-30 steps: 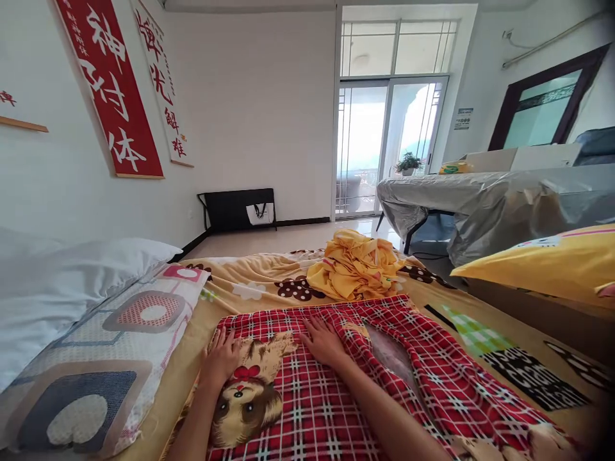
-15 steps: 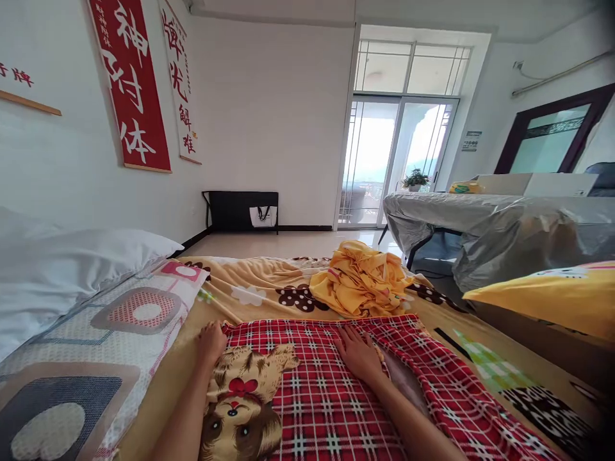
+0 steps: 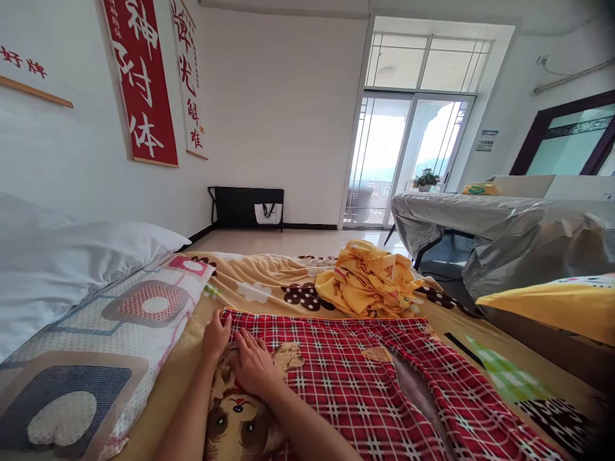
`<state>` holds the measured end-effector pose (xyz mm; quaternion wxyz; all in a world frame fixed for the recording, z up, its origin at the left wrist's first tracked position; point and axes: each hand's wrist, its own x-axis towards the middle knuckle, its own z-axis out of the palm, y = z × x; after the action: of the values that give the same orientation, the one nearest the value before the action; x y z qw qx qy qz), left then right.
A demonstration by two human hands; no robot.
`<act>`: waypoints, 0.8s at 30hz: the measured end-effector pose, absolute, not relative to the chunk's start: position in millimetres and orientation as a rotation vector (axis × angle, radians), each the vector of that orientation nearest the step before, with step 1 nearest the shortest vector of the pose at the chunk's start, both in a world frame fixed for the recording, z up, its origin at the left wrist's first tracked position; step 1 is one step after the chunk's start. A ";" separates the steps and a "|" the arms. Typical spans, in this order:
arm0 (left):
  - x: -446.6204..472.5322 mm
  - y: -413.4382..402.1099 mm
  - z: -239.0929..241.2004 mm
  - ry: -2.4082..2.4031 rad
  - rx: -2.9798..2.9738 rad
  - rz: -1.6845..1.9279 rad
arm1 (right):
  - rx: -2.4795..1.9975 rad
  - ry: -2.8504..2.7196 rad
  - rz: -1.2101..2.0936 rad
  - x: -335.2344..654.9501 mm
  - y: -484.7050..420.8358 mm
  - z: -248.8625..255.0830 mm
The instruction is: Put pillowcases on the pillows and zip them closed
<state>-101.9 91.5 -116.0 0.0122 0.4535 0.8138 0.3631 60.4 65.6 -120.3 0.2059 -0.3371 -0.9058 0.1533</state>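
Note:
A red plaid blanket (image 3: 331, 378) with a cartoon dog print (image 3: 240, 426) lies spread in front of me. At its far left corner, my left hand (image 3: 217, 334) is closed, its fingers gripping the edge. Close beside it, my right hand (image 3: 255, 366) rests flat on the blanket over the dog print, fingers stretched out and holding nothing. On the right part of the blanket, a fold leaves a greyish underside (image 3: 418, 390) showing.
Beneath is a tan patterned bed cover (image 3: 254, 272). A crumpled yellow cloth (image 3: 369, 282) lies past the far edge. To the left are a patterned pillow (image 3: 106, 326) and a white pillow (image 3: 96, 256); to the right, a yellow pillow (image 3: 557, 304) and a plastic-covered table (image 3: 519, 224).
My right hand has slid left across the blanket, from its middle to beside my left hand. My left hand stays at the corner. The right-hand fold lies somewhat flatter. The view has shifted slightly.

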 end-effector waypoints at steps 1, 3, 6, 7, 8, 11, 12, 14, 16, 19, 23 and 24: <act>-103.0 91.8 -116.2 2.529 1.423 1.134 | -0.959 -2.526 0.434 53.2 65.8 -123.1; -105.2 92.6 -116.7 2.519 1.437 1.133 | -1.020 -2.536 0.431 51.1 72.5 -125.1; -107.5 93.2 -117.9 2.516 1.456 1.133 | -1.148 -2.546 0.416 71.4 91.9 -122.1; -107.8 93.0 -118.1 2.517 1.463 1.134 | -1.200 -2.541 0.408 82.4 99.2 -120.8; -108.0 92.5 -118.2 2.522 1.467 1.134 | -1.252 -2.534 0.399 94.8 106.4 -119.8; -106.9 89.6 -116.9 2.557 1.466 1.119 | -1.381 -2.511 0.365 138.5 126.4 -119.5; -105.9 88.2 -115.8 2.574 1.462 1.105 | -1.422 -2.507 0.350 154.6 132.1 -119.9; -102.8 84.6 -112.0 2.611 1.462 1.069 | -1.504 -2.500 0.321 187.8 141.1 -120.7; -97.9 80.6 -106.1 2.658 1.487 1.033 | -1.587 -2.485 0.288 219.3 146.3 -120.8; -85.4 76.8 -95.5 2.742 1.566 1.012 | -1.675 -2.454 0.212 254.1 147.4 -118.5; -53.1 80.2 -92.2 2.594 1.894 0.840 | -1.705 -2.393 0.070 260.9 140.3 -108.1; -42.5 81.8 -95.4 2.500 1.993 0.754 | -1.695 -2.381 0.035 255.2 136.9 -104.7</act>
<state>-42.5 81.8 -95.4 -0.0718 0.6052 0.7591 0.2289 255.2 136.9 -104.7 0.1091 -0.5763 -0.8098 0.0118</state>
